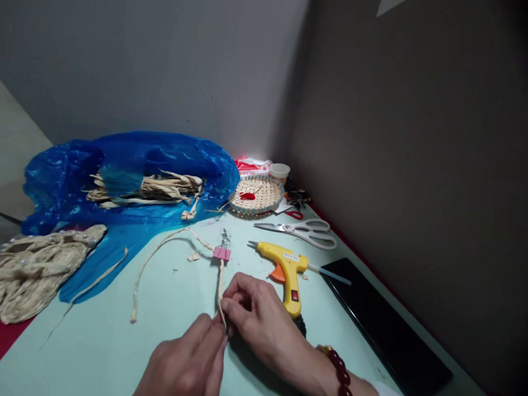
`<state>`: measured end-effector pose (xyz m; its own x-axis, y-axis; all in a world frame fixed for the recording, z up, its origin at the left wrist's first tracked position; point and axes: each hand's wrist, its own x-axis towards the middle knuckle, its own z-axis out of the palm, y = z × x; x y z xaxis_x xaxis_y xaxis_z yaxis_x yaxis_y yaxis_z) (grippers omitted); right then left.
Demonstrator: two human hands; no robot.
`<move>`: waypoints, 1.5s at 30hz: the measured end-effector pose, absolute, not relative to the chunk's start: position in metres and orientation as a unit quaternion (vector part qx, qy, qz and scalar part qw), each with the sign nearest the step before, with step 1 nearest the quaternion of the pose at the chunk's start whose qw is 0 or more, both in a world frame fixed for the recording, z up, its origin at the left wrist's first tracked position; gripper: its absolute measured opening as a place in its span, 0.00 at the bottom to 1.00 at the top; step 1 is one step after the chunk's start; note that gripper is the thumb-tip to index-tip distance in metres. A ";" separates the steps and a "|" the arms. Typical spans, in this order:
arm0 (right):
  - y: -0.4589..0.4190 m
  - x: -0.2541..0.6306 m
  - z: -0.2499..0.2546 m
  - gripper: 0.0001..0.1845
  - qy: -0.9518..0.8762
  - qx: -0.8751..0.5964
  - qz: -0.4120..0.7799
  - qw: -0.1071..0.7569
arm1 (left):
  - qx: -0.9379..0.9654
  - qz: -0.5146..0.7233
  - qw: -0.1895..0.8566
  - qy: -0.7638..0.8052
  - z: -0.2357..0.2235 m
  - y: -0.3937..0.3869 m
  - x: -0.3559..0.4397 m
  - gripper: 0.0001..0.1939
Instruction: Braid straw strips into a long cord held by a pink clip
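Note:
Both my hands meet at the near middle of a pale green table [109,343]. My left hand [189,364] and my right hand [254,317] pinch the near end of a thin braided straw cord [220,283]. That cord runs away from me to a pink binder clip [222,253], which grips its far end. A second braided strand [156,257] curves off to the left from the clip. On my right wrist sits a dark red bead bracelet [341,379].
A yellow hot glue gun [287,272] lies right of my hands, white scissors [308,230] behind it. A dark flat slab [385,326] lies at right. A blue plastic bag [129,180] holds straw strips; a woven round tray [258,195], a cup [280,171], woven pieces [28,269] at left.

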<state>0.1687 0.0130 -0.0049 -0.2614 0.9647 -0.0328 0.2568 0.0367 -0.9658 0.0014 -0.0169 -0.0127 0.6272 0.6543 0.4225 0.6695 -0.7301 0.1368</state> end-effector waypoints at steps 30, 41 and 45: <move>0.008 0.179 0.000 0.05 -0.637 -0.487 0.511 0.310 | -0.533 -0.196 -0.647 -0.509 0.009 0.026 0.005 0.19; -0.004 0.180 0.017 0.07 -0.792 -0.515 0.213 0.250 | -0.516 -0.212 -0.619 -0.552 0.007 0.019 0.005 0.16; -0.007 0.171 0.000 0.07 -0.850 -0.403 0.029 0.338 | -0.509 -0.220 -0.617 -0.559 0.008 0.019 0.008 0.15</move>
<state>0.1711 -0.0065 0.0000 -0.4477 0.7042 0.5510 0.6655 0.6740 -0.3207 0.0075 0.0192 0.0076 0.2781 0.8400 -0.4659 0.2972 0.3859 0.8733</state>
